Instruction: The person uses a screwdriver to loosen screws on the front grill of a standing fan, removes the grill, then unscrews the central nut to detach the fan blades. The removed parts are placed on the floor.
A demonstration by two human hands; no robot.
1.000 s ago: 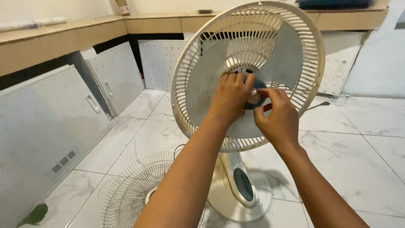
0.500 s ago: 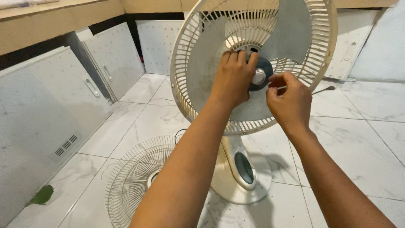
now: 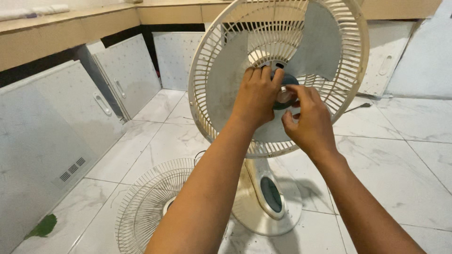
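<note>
Landmark: the fan's hub (image 3: 288,80), dark blue-grey, centre of the rear guard (image 3: 207,84).

Far left and below the hub: green leaf (image 3: 42,226) on the tiled floor (image 3: 400,155). Left of the hub: three pale cabinet doors (image 3: 127,77) leaning along the wall under the counter (image 3: 56,35). Below-left of the hub: one loose front grille (image 3: 150,207) lying flat on the floor, touching the fan base (image 3: 270,202).

Left hand (image 3: 256,96) lies over the blade (image 3: 226,80) just left of the hub, fingers together and curled onto the hub's edge, bracing it. Right hand (image 3: 308,122) just right of and below the hub, thumb and forefinger pinching the small round cap nut (image 3: 284,96) on the hub's front. Whether the nut is tight or loose cannot be told.

Judgement on doing it well: the left hand should hold the blade dead still so only the nut turns; the right pinch should stay square on the nut, not angled, to avoid cross-threading or slipping into the guard ribs.

Right of the hub, on the floor: one thin dark tool (image 3: 358,107), kind unclear.

Counts: one standing fan, two blade lobes showing plus a part of a third below the hands, one rear guard, one loose grille, three doors at left, one more panel (image 3: 383,61) at right, one leaf, two hands.
</note>
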